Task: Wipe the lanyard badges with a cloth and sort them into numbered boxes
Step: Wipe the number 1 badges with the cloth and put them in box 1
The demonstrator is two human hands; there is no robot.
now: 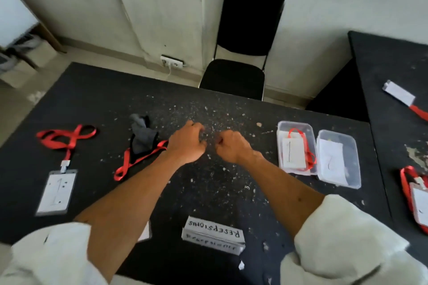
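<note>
Both my hands hover as fists over the middle of the black table (92, 90): my left hand (187, 141) and my right hand (231, 146), close together, holding nothing. A grey cloth (143, 136) lies left of my left hand on a red lanyard (136, 159). A badge marked 1 (56, 190) with a red lanyard lies at the far left. Right of my hands stand two clear boxes: box 1 (283, 127) holds a badge with a red lanyard, box 2 (354, 146) holds only its paper label.
A folded paper sign (214, 235) reading RESEPSIONIS stands at the near edge. A second black table (393, 65) at right carries two more badges (399, 92) (420, 203) with red lanyards. A black chair (245, 37) stands behind the table. White specks litter the tabletop.
</note>
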